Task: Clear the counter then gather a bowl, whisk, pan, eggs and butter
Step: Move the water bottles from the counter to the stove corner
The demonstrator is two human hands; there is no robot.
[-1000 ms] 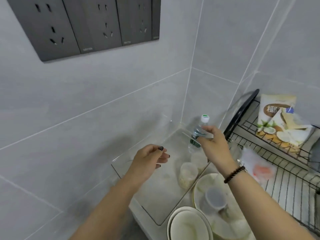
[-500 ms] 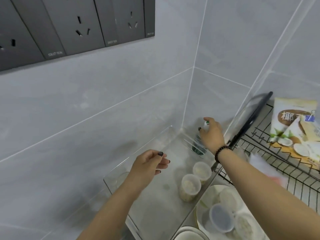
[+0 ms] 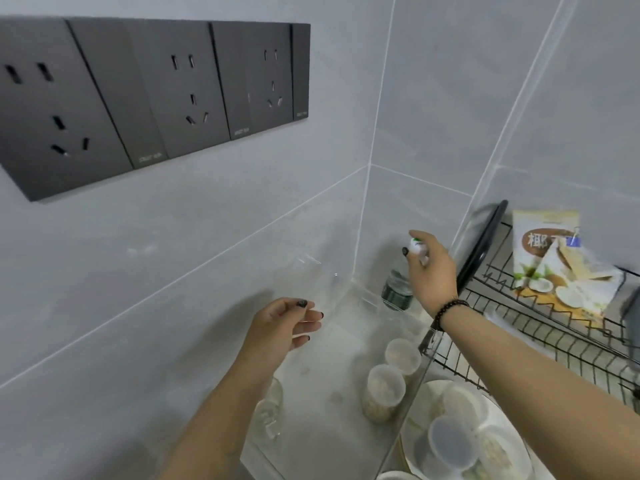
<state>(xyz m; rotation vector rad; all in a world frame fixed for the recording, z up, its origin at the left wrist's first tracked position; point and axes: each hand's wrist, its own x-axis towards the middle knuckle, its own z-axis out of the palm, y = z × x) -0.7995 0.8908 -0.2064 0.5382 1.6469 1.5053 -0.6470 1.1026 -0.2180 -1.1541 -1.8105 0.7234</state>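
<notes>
Counter-clearing is pictured in a tiled kitchen corner, where a water bottle (image 3: pixel 398 289) is stood in the far end of a clear acrylic bin (image 3: pixel 349 344), against the corner of the wall. The bottle's white cap (image 3: pixel 417 247) is pinched by the fingertips (image 3: pixel 406 251) of the right hand (image 3: pixel 433 268); the grip is kept at the very top, and the green-labelled body is left free below. The left hand (image 3: pixel 282 325) is held above the near part of the bin with fingers loosely curled and nothing grasped.

The bottle is seen upright, its long axis close to vertical and the cap pointing up, tilted slightly away from the bin's corner towards the wire dish rack (image 3: pixel 540 337). Whether its base is fully seated on the bin floor cannot be told through the acrylic.

The step in hand is judged to be the parking of the bottle out of the way. It would be done well if the base were pressed flat into the corner before the cap is let go, so that the tall, narrow bottle is not toppled onto the two lidded tubs (image 3: pixel 393 375) just nearer in the bin. The hand would best be drawn straight up, clear of the bin's rim and the rack beside it.
</notes>
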